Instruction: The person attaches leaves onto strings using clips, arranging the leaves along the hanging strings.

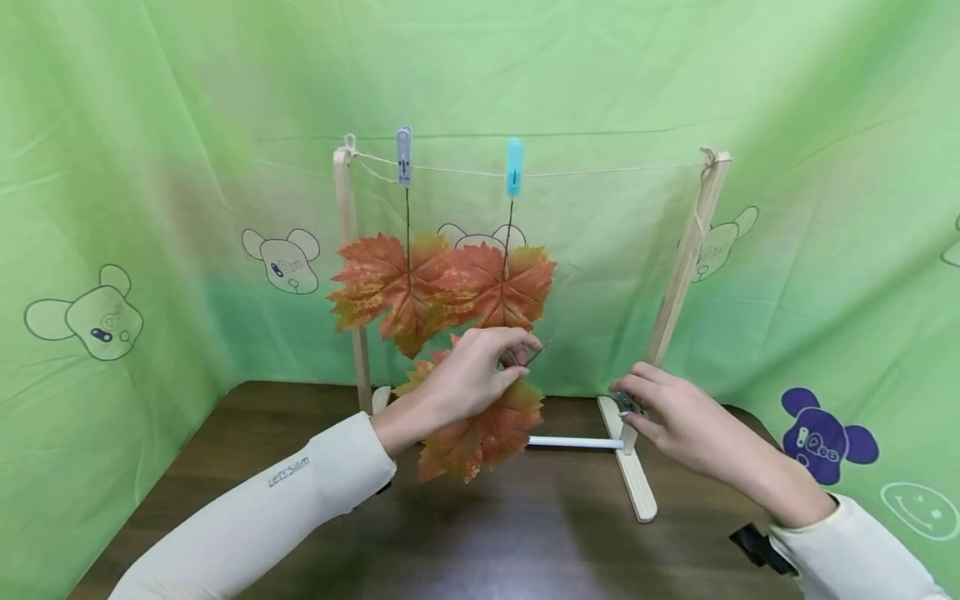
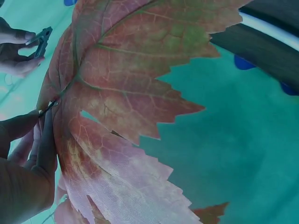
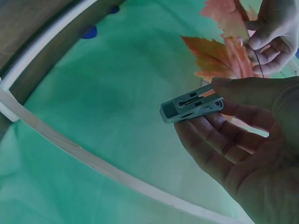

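Note:
My left hand (image 1: 483, 371) pinches the thin stem of an orange-red maple leaf (image 1: 480, 437), which hangs below and partly behind the hand. In the left wrist view that leaf (image 2: 126, 88) fills the middle, its stem between thumb and fingers. Near the right post, my right hand (image 1: 686, 417) holds a grey clothespin (image 3: 191, 103) between thumb and fingers. Two similar leaves, a left one (image 1: 390, 283) and a right one (image 1: 502, 287), hang by their stems from a string (image 1: 600, 172). A grey-blue clothespin (image 1: 404, 157) and a light-blue clothespin (image 1: 514, 167) grip those stems at the string.
The string is tied between a left wooden post (image 1: 347, 200) and a right wooden post (image 1: 686, 267). A white rod (image 1: 573, 442) runs low to the right wooden foot (image 1: 637, 487). The stand is on a dark wooden table (image 1: 525, 542), with green printed cloth (image 1: 600, 75) behind.

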Demonstrator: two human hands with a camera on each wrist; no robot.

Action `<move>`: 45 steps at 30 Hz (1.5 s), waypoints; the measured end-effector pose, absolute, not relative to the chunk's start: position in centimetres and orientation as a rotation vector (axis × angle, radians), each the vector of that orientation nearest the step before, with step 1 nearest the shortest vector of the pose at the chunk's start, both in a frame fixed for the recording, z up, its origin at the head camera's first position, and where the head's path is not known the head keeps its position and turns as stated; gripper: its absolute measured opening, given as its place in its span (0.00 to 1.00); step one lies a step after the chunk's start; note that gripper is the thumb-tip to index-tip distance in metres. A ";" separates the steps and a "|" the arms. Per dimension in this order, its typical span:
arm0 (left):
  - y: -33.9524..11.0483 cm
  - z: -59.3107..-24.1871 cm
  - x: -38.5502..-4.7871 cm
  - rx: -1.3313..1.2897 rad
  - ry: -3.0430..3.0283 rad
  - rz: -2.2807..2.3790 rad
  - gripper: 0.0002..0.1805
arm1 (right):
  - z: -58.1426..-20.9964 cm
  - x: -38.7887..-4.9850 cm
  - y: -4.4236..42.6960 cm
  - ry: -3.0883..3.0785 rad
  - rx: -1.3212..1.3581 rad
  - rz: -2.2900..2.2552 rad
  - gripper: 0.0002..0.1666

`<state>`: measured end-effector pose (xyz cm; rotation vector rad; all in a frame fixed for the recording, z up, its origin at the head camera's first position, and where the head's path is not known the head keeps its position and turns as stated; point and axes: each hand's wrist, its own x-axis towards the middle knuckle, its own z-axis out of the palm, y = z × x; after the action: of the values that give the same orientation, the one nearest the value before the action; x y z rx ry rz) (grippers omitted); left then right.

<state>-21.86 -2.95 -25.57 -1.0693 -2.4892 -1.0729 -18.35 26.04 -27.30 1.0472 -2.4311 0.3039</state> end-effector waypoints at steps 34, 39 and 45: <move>5.1 -18.9 -25.2 -0.737 -2.182 -1.583 0.12 | -19.7 -19.7 27.2 -2.434 0.789 0.855 0.21; 5.2 -17.7 -25.8 -0.682 -2.142 -1.709 0.12 | -18.6 -19.9 27.2 -2.446 0.703 1.042 0.18; 5.4 -17.4 -26.3 -0.633 -2.150 -1.767 0.12 | -17.3 -20.4 26.7 -2.415 0.680 1.138 0.18</move>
<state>-26.28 5.41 -17.36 -0.6329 -2.1495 -1.7667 -20.37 26.66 -17.34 0.6802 -2.4148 1.1383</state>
